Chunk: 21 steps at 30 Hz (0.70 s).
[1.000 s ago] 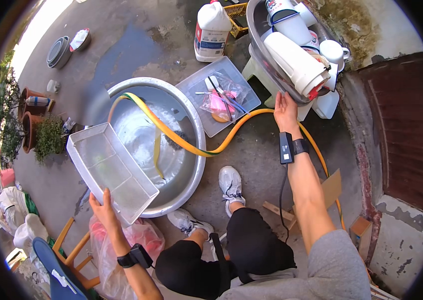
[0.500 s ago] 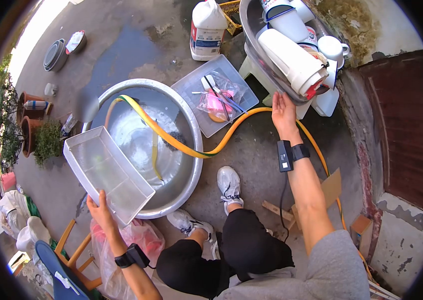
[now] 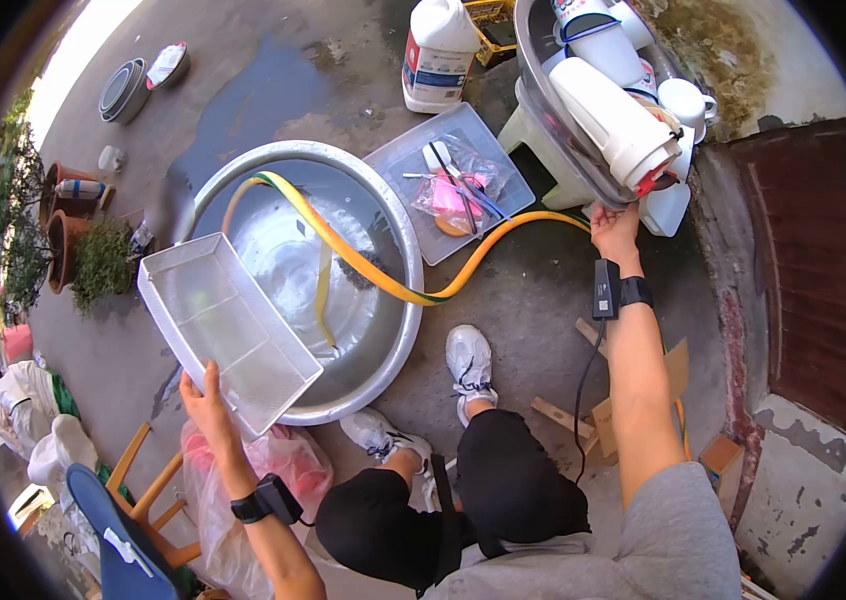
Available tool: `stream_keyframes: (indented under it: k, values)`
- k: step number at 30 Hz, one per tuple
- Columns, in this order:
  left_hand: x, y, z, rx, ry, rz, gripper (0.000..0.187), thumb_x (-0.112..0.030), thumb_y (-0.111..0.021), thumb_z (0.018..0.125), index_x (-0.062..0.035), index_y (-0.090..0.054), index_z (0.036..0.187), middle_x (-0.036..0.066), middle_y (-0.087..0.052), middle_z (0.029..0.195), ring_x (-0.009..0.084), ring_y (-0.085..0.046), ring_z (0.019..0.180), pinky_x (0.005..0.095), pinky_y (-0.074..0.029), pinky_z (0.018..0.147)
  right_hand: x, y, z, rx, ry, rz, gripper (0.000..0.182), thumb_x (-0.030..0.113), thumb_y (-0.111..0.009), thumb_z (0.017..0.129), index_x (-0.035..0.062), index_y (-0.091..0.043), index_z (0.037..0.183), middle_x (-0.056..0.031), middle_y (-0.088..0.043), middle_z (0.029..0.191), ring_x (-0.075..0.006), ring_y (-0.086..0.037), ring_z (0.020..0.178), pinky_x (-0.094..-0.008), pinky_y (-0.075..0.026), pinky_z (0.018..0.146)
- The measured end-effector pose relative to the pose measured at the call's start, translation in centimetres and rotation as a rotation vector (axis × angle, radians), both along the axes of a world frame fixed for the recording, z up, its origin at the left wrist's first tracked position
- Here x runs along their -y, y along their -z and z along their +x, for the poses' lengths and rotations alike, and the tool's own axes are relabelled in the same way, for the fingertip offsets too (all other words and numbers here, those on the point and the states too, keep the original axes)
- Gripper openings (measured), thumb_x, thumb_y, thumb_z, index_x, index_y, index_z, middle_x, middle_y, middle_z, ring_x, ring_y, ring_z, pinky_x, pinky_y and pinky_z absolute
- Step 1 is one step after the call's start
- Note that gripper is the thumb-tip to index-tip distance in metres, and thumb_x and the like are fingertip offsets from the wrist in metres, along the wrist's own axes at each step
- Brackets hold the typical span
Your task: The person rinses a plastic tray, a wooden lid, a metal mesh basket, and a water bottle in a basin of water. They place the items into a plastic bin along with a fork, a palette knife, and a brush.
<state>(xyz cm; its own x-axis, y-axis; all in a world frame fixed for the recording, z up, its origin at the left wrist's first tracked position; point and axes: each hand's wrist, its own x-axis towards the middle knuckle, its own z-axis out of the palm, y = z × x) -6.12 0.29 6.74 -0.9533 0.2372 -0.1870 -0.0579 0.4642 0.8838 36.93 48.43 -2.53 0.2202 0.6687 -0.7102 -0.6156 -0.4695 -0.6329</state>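
A white, see-through rectangular plastic basket [image 3: 233, 330] tilts over the near left rim of a large metal basin [image 3: 405, 345]. My left hand [image 3: 211, 405] grips its near long side, thumb on the wall. Inside the large basin lies water with a yellow hose [image 3: 343, 262] looping into it. At the upper right, my right hand [image 3: 615, 232] has its fingers curled up at the lower rim of a metal tub [image 3: 568, 150]; its fingertips are partly hidden. That tub holds mugs and a white cylindrical container [image 3: 611, 120]. The hose passes behind my right hand.
A shallow plastic tray [image 3: 428, 238] with bagged utensils lies between basin and tub. Behind it stands a white jug [image 3: 438, 60]. A plastic bag [image 3: 278, 470] and a wooden chair [image 3: 133, 530] are at the left; cardboard [image 3: 668, 375] lies at right.
My right hand has moved right along the tub's rim, and its fingers have gone from stretched out to curled. The left hand still holds the basket, almost unmoved. The view has shifted slightly.
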Motion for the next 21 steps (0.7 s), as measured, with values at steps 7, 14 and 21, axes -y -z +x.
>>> stream_keyframes:
  k: [7,14,21]
  values:
    - [1.2,-0.4,0.0,-0.037,-0.013,0.004,0.053,-0.017,-0.067,0.086,0.0057,-0.043,0.127,0.013,-0.057,0.114,0.018,-0.056,0.1,0.0286,-0.044,0.087,-0.6,1.3,-0.1,0.104,-0.041,0.06,0.046,0.053,-0.033,0.097,0.0144,-0.057,0.099,0.0035,-0.065,0.084,-0.0092,-0.063,0.074,-0.0196,-0.03,0.045]
    - [1.8,-0.7,0.4,-0.035,-0.031,0.015,0.054,-0.018,-0.068,0.085,0.0054,-0.043,0.127,0.013,-0.057,0.114,0.0175,-0.056,0.099,0.028,-0.044,0.087,-0.3,2.3,0.4,0.076,-0.119,0.083,0.051,0.057,-0.032,0.096,0.0122,-0.054,0.105,0.0001,-0.065,0.085,-0.0079,-0.057,0.064,-0.0189,-0.024,0.042]
    - [1.6,-0.9,1.1,-0.051,-0.017,-0.07,0.051,-0.018,-0.066,0.087,0.0064,-0.045,0.126,0.011,-0.059,0.113,0.0158,-0.056,0.1,0.0276,-0.042,0.088,1.5,0.9,-1.3,0.068,-0.028,0.039,0.051,0.056,-0.034,0.096,0.0108,-0.054,0.108,-0.0007,-0.066,0.088,-0.008,-0.06,0.069,-0.0184,-0.026,0.042]
